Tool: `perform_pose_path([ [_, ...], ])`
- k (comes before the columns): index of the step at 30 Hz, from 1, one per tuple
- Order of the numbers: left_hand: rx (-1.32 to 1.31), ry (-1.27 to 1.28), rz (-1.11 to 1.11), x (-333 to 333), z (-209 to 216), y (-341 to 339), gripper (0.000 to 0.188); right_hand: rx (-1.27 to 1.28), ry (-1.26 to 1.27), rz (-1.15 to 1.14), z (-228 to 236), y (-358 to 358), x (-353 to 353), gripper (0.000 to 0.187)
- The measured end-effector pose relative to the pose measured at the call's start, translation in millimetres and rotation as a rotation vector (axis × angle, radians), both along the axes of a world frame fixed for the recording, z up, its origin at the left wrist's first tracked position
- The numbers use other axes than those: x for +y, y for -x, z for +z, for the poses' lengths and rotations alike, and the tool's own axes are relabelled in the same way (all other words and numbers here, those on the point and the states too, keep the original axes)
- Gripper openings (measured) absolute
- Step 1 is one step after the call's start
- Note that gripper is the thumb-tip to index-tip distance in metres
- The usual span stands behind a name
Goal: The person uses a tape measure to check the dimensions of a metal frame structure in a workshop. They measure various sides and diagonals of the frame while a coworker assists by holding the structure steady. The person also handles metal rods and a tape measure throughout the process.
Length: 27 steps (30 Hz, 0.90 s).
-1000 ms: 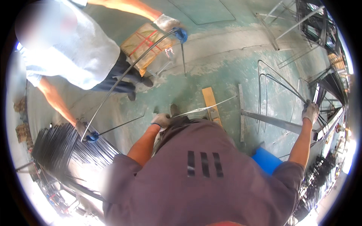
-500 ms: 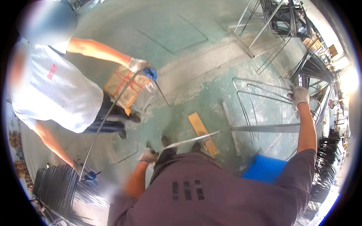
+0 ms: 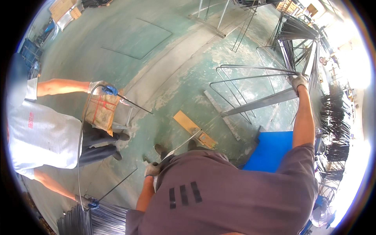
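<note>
My right hand (image 3: pixel 299 83), in a pale work glove, reaches out to the right. It is closed round the ends of several bent metal rods (image 3: pixel 250 67), whose U-shaped loops fan out leftward over a grey metal beam (image 3: pixel 260 102). Low beside my body, my gloved left hand (image 3: pixel 153 169) is closed on a thin pale metal strip (image 3: pixel 181 146). The strip slants up toward a yellow board (image 3: pixel 192 127) on the floor. My fingers partly hide the strip's near end.
At left a co-worker (image 3: pixel 47 129) holds a large bent rod (image 3: pixel 80 145) with both gloved hands. Bundled dark rods (image 3: pixel 102 219) lie below. A brown sack (image 3: pixel 101 111), a blue panel (image 3: pixel 270 150) and a rack of hanging rods (image 3: pixel 297 31) stand around me.
My view has turned to the right. My right hand has drawn the bent rods up against the rack, their loops tilting. My left hand keeps the strip low, now angled more steeply.
</note>
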<state>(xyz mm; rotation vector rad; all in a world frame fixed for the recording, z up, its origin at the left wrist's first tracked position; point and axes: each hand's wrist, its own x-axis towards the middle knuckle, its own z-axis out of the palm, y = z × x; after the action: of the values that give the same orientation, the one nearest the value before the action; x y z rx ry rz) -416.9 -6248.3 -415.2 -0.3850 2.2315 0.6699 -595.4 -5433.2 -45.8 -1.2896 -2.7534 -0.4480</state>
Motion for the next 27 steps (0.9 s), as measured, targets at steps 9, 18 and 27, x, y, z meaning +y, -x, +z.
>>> perform_pose_path([
  [9,0.020,0.022,-0.085,44,28,52,0.049,0.276,0.200,0.021,-1,-23,53,0.052],
  [18,-0.050,0.044,-0.114,36,72,39,0.049,0.694,0.699,0.868,-109,52,-235,0.037],
  [27,-0.117,0.051,0.101,-41,55,-44,0.051,0.463,0.831,2.059,-18,98,-693,0.045],
])
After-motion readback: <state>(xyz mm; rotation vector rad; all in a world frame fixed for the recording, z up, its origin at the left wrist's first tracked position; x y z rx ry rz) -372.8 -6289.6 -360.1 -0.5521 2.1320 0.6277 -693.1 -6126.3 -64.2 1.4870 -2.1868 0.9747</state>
